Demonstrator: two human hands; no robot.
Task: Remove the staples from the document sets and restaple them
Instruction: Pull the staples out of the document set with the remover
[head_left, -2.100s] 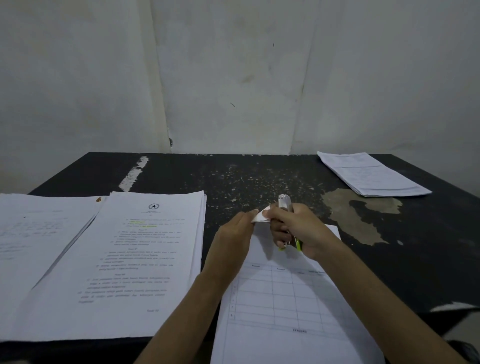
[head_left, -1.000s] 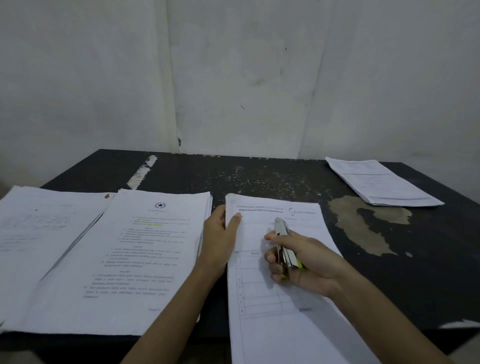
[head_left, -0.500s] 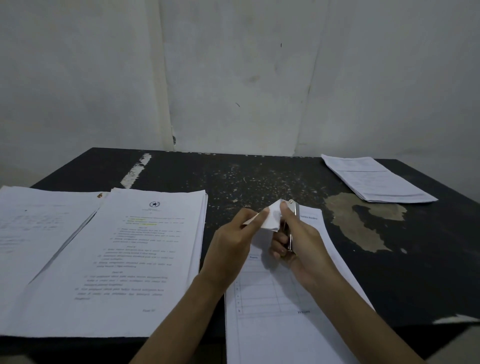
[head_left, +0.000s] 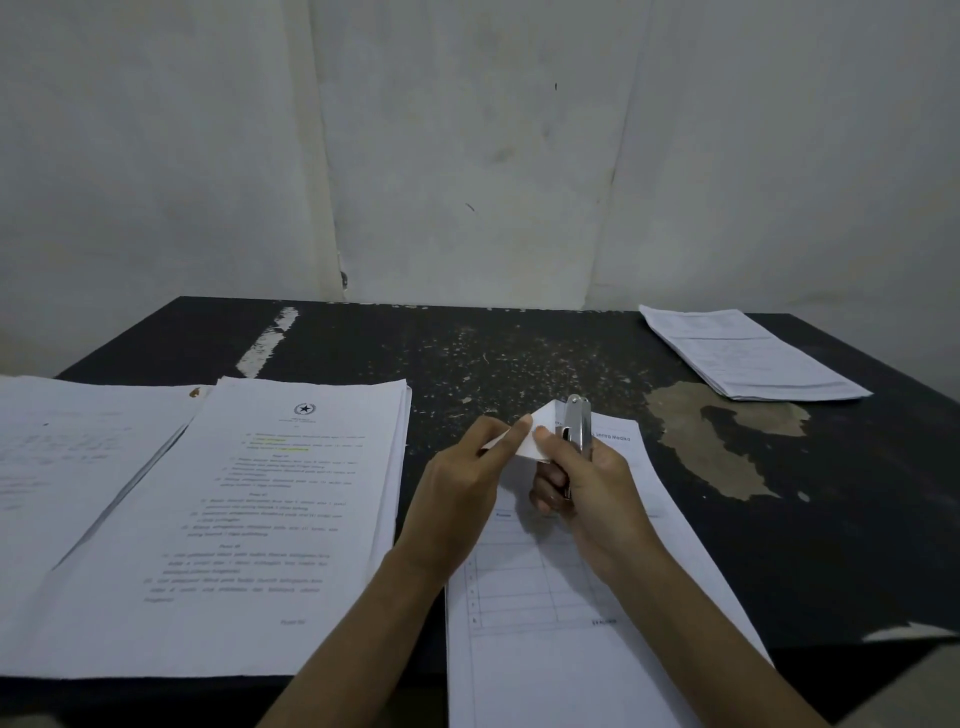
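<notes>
A white document set with a printed table (head_left: 550, 597) lies in front of me on the black table (head_left: 519, 353). Its top left corner (head_left: 535, 439) is folded up off the table. My left hand (head_left: 462, 488) pinches that corner between thumb and forefinger. My right hand (head_left: 587, 493) grips a silver stapler (head_left: 576, 426), held upright with its head against the lifted corner. Whether a staple sits in the corner is hidden.
A thick stack of printed pages (head_left: 249, 519) lies at the left, with more sheets (head_left: 62, 467) beside it at the far left. Another paper stack (head_left: 748, 353) sits at the back right. A worn patch (head_left: 722, 441) marks the table; a white wall stands behind.
One second ago the document lay flat under my left hand, stapler lowered. Since then my left hand has lifted the top left corner and my right hand brought the stapler up to it.
</notes>
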